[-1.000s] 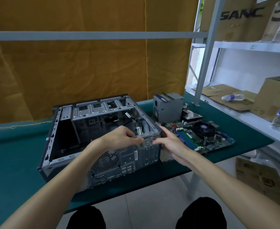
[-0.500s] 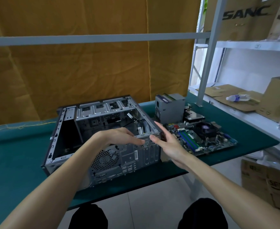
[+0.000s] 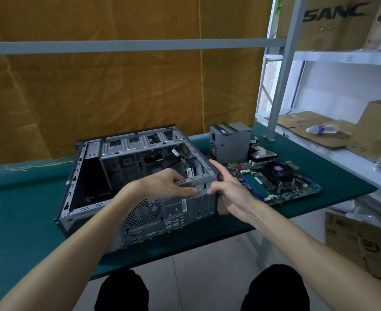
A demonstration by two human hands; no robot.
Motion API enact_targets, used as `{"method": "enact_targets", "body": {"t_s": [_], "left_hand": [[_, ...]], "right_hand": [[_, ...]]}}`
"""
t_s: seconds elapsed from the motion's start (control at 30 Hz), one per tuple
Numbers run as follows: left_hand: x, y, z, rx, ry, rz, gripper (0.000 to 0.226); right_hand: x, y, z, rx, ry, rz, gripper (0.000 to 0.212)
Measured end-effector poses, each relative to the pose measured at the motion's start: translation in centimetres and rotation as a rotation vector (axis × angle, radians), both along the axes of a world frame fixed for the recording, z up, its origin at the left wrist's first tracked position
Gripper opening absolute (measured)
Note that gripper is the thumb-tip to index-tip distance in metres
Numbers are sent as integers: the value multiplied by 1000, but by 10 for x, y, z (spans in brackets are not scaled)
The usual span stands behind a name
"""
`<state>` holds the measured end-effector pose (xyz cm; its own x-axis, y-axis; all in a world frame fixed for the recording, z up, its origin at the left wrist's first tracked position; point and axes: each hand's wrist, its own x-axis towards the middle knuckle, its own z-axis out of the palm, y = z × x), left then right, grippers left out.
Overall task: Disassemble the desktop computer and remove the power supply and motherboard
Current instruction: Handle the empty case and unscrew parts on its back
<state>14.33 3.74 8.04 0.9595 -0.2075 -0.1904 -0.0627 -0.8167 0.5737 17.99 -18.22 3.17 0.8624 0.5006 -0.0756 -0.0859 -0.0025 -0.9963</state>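
Far left it's just green table (image 3: 16,212) and that big orange curtain (image 3: 95,97) hanging behind everything.

Next over, the computer case (image 3: 108,176) lies on its side with the open side up, rear panel with the fan grille facing the person. It looks gutted inside, just a few loose cables up around 1 o'clock in the cavity.

The left hand (image 3: 162,184) sits at the case's top rear rail, fingers curled over it and thumb underneath, so it's pinching the metal strip right above the expansion slots. The right hand (image 3: 227,190) is at the near right corner of the case, at 3 o'clock from the left hand. Its fingers are mostly straight and spread, fingertips touching the corner edge, not really wrapped around anything.

Further right, both target parts are already out on the table: the power supply (image 3: 230,142) stands upright at about 1 o'clock from the case, and the motherboard (image 3: 274,178) lies flat just beside the case at 3 o'clock, cooler fan on top. A hard drive (image 3: 263,154) sits behind the board, next to the power supply.

Far right is a shelf (image 3: 342,151) with flattened cardboard (image 3: 304,124) and a couple of water bottles (image 3: 322,129).
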Motion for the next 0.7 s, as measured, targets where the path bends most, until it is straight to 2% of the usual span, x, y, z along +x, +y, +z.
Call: {"method": "enact_targets", "body": {"t_s": [0.07,0.13,0.2,0.23,0.3,0.37,0.43,0.47,0.53,0.57,0.6,0.67,0.7], "left_hand": [[-1,-3,-6,165,-79,7,54],[-5,-4,-11,339,-195,37,62],[-9,-5,-13,435,-286,47,76],[-11,-6,-13,473,-304,53,85],[-16,-10,-10,518,-308,69,95],[-26,-11,-8,399,-347,110,75],[-38,-3,-6,242,-426,194,67],[-46,7,-6,246,-493,252,63],[-57,35,-6,461,-636,446,41],[-63,50,-5,557,-598,594,35],[-68,66,-4,594,-501,740,41],[-77,90,-2,543,-301,926,55],[-79,97,-3,505,-236,954,60]], "right_hand": [[-3,-7,-6,-146,-77,69,114],[1,-17,-3,-178,-52,116,112],[13,-15,10,-162,-41,52,81],[21,-9,19,-238,-93,-1,65],[31,9,36,-445,-228,-58,50],[34,24,44,-602,-357,-57,47],[36,29,44,-721,-447,-44,48],[37,29,44,-774,-486,-29,48],[35,30,49,-872,-552,8,48],[33,30,53,-914,-568,16,47],[31,30,54,-936,-574,16,47],[26,26,53,-952,-580,24,46],[24,22,51,-958,-595,15,45]]}}
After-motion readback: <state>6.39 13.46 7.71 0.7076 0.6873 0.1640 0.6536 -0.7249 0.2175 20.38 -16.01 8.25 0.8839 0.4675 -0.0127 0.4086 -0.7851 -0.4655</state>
